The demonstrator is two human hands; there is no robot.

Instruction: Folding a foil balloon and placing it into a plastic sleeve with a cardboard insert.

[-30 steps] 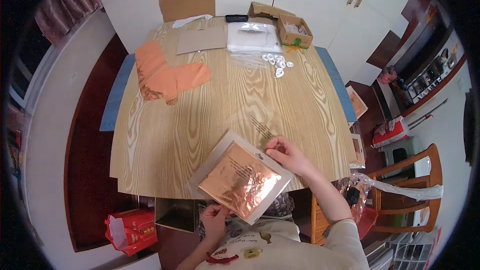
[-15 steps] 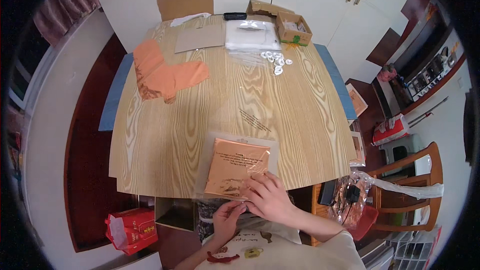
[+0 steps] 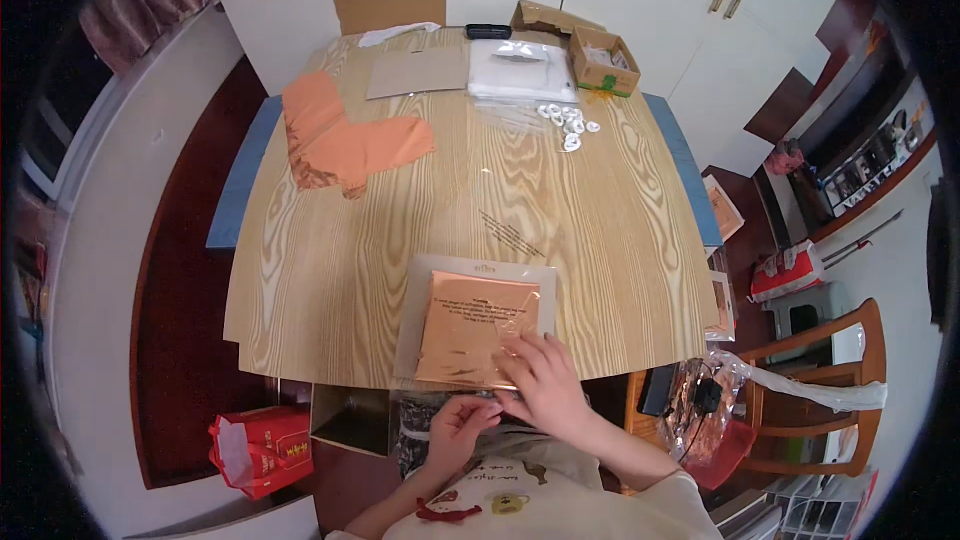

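A clear plastic bag [image 3: 480,373] lies at the near table edge. Inside it are a folded copper-coloured foil sheet [image 3: 475,322] and a larger grey card [image 3: 410,335] behind the foil. Dark print shows across the front. My right hand [image 3: 548,390] grips the bag's near right corner, fingers over the top and thumb low at the edge. Just below that edge, my left hand [image 3: 458,432] is closed in a pinch beside the right thumb. What its fingertips hold is too small to make out.
An orange foil piece [image 3: 350,140] lies spread at the far left. Toward the back are a grey board [image 3: 415,72], a stack of clear bags [image 3: 520,75], several white rings [image 3: 570,123] and a small cardboard box [image 3: 605,65]. A wooden chair [image 3: 860,380] stands right.
The whole view has shifted slightly. The bag lies a little straighter, and its grey card shows more plainly. Both hands stay at its near edge, with small finger movements.
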